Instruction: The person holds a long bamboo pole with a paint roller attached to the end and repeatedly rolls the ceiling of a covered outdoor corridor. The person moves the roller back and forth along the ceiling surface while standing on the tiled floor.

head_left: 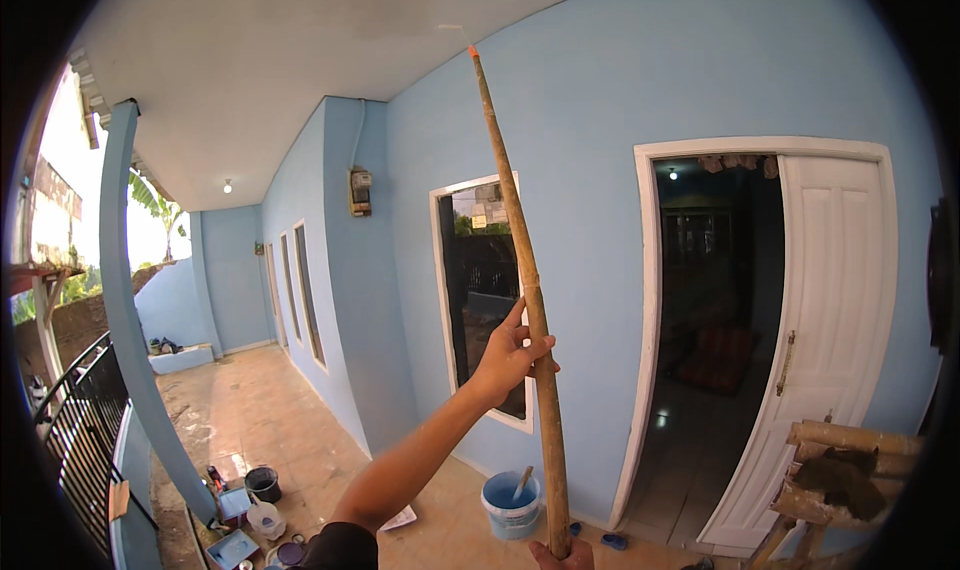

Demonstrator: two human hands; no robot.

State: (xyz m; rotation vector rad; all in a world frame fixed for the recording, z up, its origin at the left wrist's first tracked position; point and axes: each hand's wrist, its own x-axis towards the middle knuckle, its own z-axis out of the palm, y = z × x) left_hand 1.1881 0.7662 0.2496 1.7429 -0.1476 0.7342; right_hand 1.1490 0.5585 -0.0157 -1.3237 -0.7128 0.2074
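Note:
A long bamboo pole (pixel 521 238) rises from the bottom of the view toward the pale ceiling (pixel 300 40). At its top is an orange piece (pixel 473 52) and a small white paint roller (pixel 450 27), which appears to be at the ceiling. My left hand (pixel 512 352) wraps round the pole about midway up, its index finger stretched along the bamboo. Lower down, at the bottom edge, my right hand (pixel 562 556) grips the pole's lower end; only part of that hand shows.
A bucket of blue paint (pixel 511 505) stands near the pole's foot, with blue sandals (pixel 614 541) beside it. Paint trays (pixel 233 549) and a black bucket (pixel 263 484) lie left. A window (pixel 485 290), doorway (pixel 715 350), post (pixel 135 300) and bamboo rack (pixel 850 470) surround me.

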